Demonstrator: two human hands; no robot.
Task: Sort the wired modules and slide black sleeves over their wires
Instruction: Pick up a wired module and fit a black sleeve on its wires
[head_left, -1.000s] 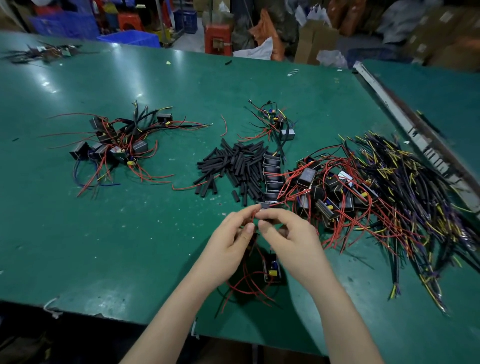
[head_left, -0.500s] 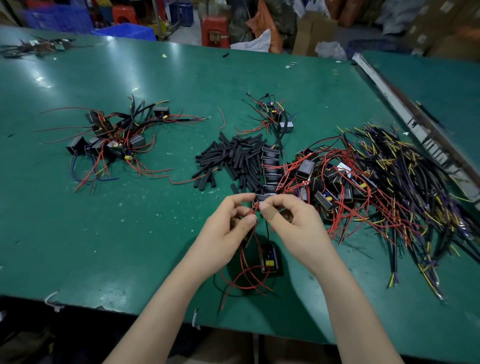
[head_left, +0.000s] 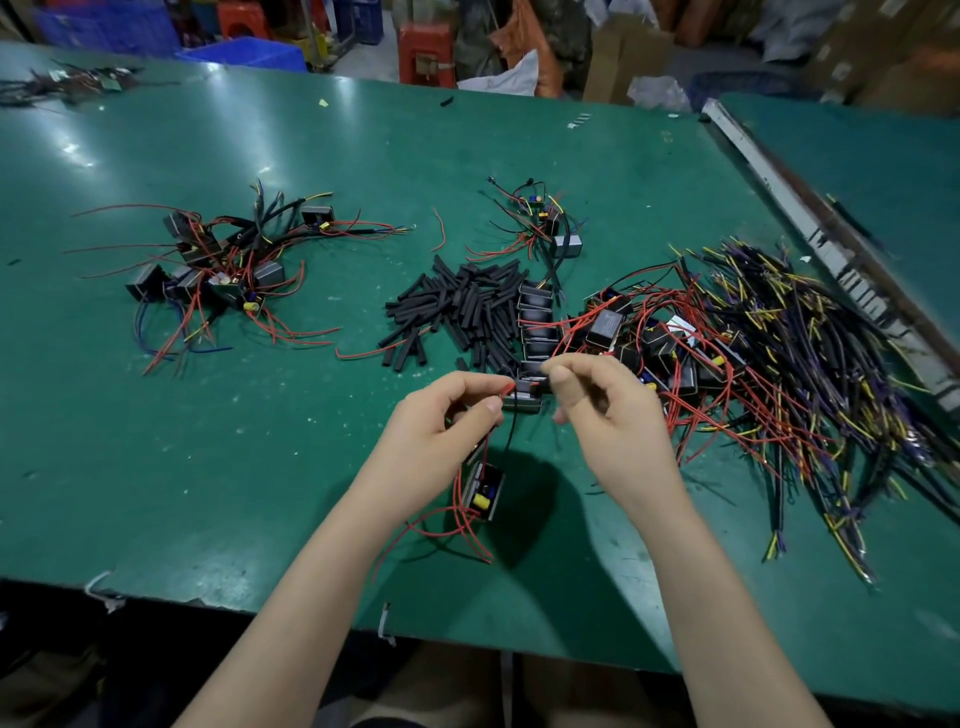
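In the head view, a green desk (head_left: 260, 467) is seen from above, with two bare arms reaching in from the near side. The left hand (head_left: 441, 431) is curled, and a thin red wire (head_left: 505, 391) is pinched between its thumb and first finger. The right hand (head_left: 597, 410) is curled too, and a short black sleeve (head_left: 535, 385) is pinched at its fingertips, right at the end of that red wire. It looks as if the sleeve is just being started onto the wire, but how far on it is cannot be told. Below the hands, a small module (head_left: 484, 491) with a yellow part is seen at the end of its wires, with red wires looped near it; whether it hangs or lies on the desk cannot be told. Just beyond the hands, a heap of loose black sleeves (head_left: 457, 306) is laid in the middle of the desk. To the right, a big tangled pile of modules and wires (head_left: 753, 364) is spread out, and it seems to be waiting its turn. To the far left, a smaller bunch of modules (head_left: 218, 265) is set apart, and a few more (head_left: 540, 223) are lying behind the sleeves. These may be sorted ones. Most of the job seems to be left, since the right pile is so much bigger.
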